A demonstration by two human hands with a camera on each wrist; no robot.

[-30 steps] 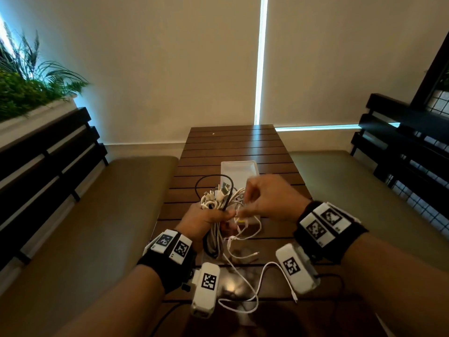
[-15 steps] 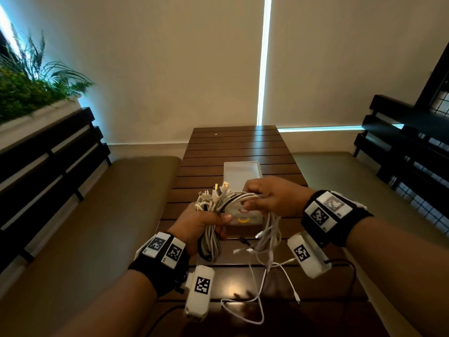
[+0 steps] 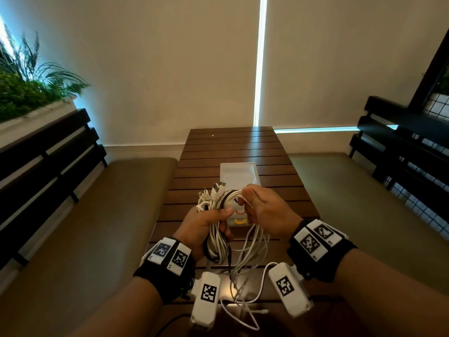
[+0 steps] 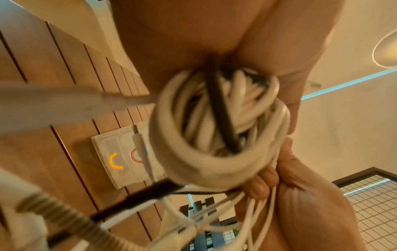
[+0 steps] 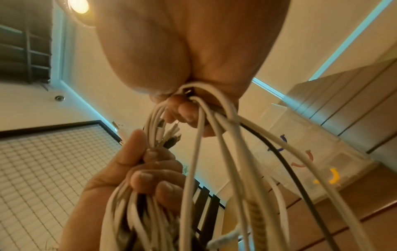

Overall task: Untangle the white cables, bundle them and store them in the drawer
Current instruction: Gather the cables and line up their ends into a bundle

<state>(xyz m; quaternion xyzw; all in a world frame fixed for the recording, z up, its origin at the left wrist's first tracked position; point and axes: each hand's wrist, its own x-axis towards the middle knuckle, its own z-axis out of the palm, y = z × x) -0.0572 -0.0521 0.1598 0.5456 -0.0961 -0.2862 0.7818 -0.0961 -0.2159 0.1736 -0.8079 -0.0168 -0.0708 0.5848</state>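
My left hand (image 3: 206, 223) grips a thick bundle of white cables (image 3: 217, 242) with a black one among them; the plug ends (image 3: 213, 190) stick up above my fist. In the left wrist view the coiled bundle (image 4: 219, 122) fills the palm. My right hand (image 3: 263, 210) pinches several loose white strands (image 3: 252, 249), which arc from the bundle's top and hang down to the table. The right wrist view shows those strands (image 5: 206, 135) running through my curled fingers. Just behind the hands stands the small clear drawer unit (image 3: 239, 175), with coloured arcs on its front.
The slatted wooden table (image 3: 233, 147) runs away from me to the wall. Loose white cable ends (image 3: 243, 310) lie on its near part between my wrists. Padded benches (image 3: 97, 215) flank both sides, with dark slatted backrests (image 3: 43, 152).
My right hand has carried the loose strands up over the bundle's top and drawn them to the right. Cable that lay on the table now hangs lifted. The left hand keeps its grip.
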